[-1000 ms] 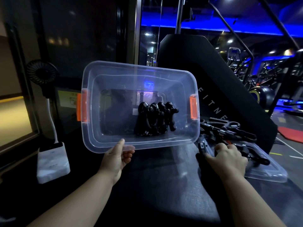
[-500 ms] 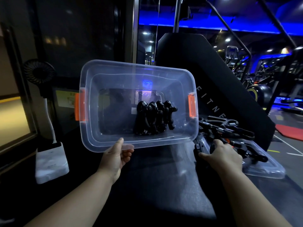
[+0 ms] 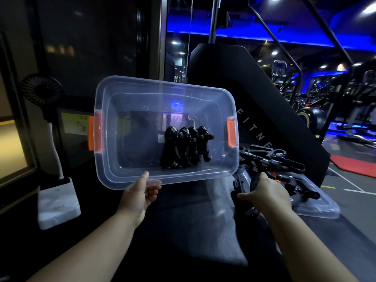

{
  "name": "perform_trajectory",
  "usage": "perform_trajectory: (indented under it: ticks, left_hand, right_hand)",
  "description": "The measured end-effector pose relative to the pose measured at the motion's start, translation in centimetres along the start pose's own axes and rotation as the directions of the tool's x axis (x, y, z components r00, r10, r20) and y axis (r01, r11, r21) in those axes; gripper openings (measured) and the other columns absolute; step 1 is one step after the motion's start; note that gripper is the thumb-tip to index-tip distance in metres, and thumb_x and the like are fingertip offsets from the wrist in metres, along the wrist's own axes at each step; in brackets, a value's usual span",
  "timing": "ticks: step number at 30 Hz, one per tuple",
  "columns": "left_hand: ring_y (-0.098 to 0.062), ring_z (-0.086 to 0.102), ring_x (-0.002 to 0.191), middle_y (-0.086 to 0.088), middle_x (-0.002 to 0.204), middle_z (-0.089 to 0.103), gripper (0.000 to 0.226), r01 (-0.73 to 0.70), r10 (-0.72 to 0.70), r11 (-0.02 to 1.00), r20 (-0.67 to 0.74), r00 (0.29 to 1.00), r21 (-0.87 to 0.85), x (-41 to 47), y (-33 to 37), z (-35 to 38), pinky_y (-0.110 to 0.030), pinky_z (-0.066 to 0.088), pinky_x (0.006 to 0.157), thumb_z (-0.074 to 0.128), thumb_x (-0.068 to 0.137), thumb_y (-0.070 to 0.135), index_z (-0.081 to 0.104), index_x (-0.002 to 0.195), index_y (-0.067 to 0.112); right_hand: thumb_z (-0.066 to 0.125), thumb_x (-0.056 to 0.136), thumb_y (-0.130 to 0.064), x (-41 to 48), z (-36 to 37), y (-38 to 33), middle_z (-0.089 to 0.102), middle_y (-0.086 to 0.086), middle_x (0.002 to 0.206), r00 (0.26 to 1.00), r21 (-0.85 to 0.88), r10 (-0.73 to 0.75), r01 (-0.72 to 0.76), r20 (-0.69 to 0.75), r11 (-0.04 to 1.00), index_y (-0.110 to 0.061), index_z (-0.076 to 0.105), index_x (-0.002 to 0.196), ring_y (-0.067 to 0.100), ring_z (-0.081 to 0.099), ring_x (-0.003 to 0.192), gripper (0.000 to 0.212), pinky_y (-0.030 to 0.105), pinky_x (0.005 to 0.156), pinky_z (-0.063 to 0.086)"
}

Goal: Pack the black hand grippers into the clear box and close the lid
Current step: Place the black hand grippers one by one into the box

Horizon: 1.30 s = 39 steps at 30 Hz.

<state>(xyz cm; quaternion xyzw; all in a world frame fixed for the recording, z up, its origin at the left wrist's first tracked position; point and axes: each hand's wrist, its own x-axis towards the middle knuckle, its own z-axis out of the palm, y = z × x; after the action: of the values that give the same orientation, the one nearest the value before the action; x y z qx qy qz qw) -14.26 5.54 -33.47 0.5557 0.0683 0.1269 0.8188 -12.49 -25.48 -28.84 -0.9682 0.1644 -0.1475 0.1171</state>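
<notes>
Left hand [image 3: 138, 192]: the thumb lies on the near rim of the clear box [image 3: 162, 98] and the fingers curl under that rim, pinching it. The box is held up off the dark surface [image 3: 183, 231], tipped so its opening faces the camera. An orange latch [image 3: 94, 133] sits on the left end and a second latch [image 3: 231, 134] on the right end.

Packed grippers [image 3: 186, 147]: a black bunch standing side by side against the box floor, right of its centre. They overlap, so the exact count is unclear.

Right hand [image 3: 266, 192]: seen from the back, curled down over one black gripper [image 3: 237, 188] at the near edge of the pile. The thumb reaches left along it. The fingertips are hidden behind the hand, and the far end of that gripper is lost in shadow.

Loose grippers [image 3: 272, 159]: a tangled heap just right of the box, lying on the clear lid [image 3: 317, 208]. The lid lies flat, its left part covered by the heap and the hand.

Background: a small fan [image 3: 41, 89] at left and a black machine [image 3: 244, 78] whose lettering is cut off by the box.
</notes>
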Motion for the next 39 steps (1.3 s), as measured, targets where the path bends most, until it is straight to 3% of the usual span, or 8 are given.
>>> perform_trajectory:
  ticks: [3,8,17,24,28,32,36,39]
  left_hand:
    - [-0.011,0.059,0.064,-0.002,0.066,0.069,0.043,0.006,-0.006,1.0,-0.006,1.0,0.001,0.0,0.0,0.0,-0.024,0.045,0.061,0.05,0.094,0.036,0.071,0.071,0.007]
    - [-0.012,0.059,0.065,-0.002,0.066,0.069,0.042,0.011,-0.011,1.0,-0.003,1.0,-0.002,-0.1,0.0,0.0,-0.024,0.045,0.062,0.049,0.094,0.036,0.071,0.074,0.006]
    - [-0.012,0.06,0.066,-0.003,0.068,0.07,0.042,0.01,-0.01,1.0,0.003,1.0,-0.012,0.0,0.0,-0.1,-0.025,0.046,0.062,0.05,0.094,0.035,0.072,0.071,0.008]
    - [-0.013,0.06,0.068,-0.003,0.07,0.07,0.04,0.017,-0.017,1.0,0.0,1.0,-0.026,-0.2,0.0,-0.1,-0.025,0.046,0.063,0.05,0.094,0.035,0.072,0.075,0.006]
    - [-0.014,0.058,0.07,-0.004,0.074,0.068,0.036,0.033,-0.034,0.998,-0.016,0.999,-0.059,-0.4,0.2,0.0,-0.025,0.047,0.065,0.052,0.094,0.034,0.07,0.083,0.004]
    - [-0.012,0.058,0.071,-0.002,0.076,0.069,0.032,0.045,-0.048,0.996,-0.032,0.998,-0.079,-0.5,0.2,0.0,-0.024,0.047,0.064,0.055,0.092,0.034,0.067,0.087,0.006]
    - [-0.012,0.057,0.069,-0.003,0.075,0.065,0.026,0.052,-0.057,0.994,-0.05,0.997,-0.099,-0.5,0.3,0.0,-0.024,0.047,0.063,0.057,0.091,0.034,0.064,0.085,0.01]
    - [-0.011,0.056,0.064,-0.001,0.07,0.063,0.024,0.045,-0.05,0.994,-0.046,0.998,-0.104,-0.5,0.5,0.0,-0.024,0.045,0.06,0.057,0.091,0.033,0.063,0.082,0.012]
  right_hand:
    - [0.079,0.057,-0.064,-0.6,-0.2,-0.1,0.059,-0.003,0.084,0.999,-0.015,-0.039,0.039,-0.02,0.999,-0.018,0.048,0.102,0.023,0.06,0.09,0.073,0.03,0.061,0.038]
    - [0.078,0.061,-0.061,-1.7,-0.8,-0.2,0.048,-0.01,0.068,0.999,-0.004,-0.052,0.052,-0.004,0.999,-0.022,0.046,0.079,0.009,0.044,0.061,0.054,0.027,0.049,0.033]
    - [0.071,0.074,-0.053,-3.0,-1.6,1.3,0.052,-0.012,0.076,0.99,0.13,-0.1,0.087,0.099,0.988,-0.022,0.042,0.093,0.01,0.056,0.07,0.046,0.029,0.057,0.044]
    - [0.063,0.082,-0.009,-3.7,-3.4,1.2,0.065,0.014,0.083,0.888,0.482,-0.238,0.021,0.393,0.876,-0.025,0.047,0.102,0.017,0.055,0.056,0.03,0.028,0.05,0.044]
    - [0.063,0.082,-0.004,-5.1,-4.3,-0.9,0.069,0.01,0.086,0.912,0.723,-0.336,0.066,0.236,0.688,-0.023,0.054,0.101,0.015,0.061,0.058,0.028,0.026,0.05,0.048]
    - [0.06,0.081,-0.003,-4.8,-4.7,-5.8,0.065,0.007,0.082,0.931,0.81,-0.362,0.175,0.05,0.56,-0.019,0.053,0.095,0.014,0.06,0.057,0.023,0.026,0.047,0.047]
    - [0.064,0.069,-0.007,-3.0,-4.2,-11.5,0.063,0.014,0.081,0.939,0.852,-0.341,0.143,0.044,0.504,-0.015,0.048,0.101,0.017,0.057,0.058,0.037,0.029,0.051,0.047]
    - [0.063,0.065,-0.006,-1.5,-2.8,-15.4,0.06,0.012,0.079,0.947,0.8,-0.312,0.133,0.071,0.586,-0.013,0.042,0.108,0.02,0.056,0.06,0.048,0.029,0.052,0.048]
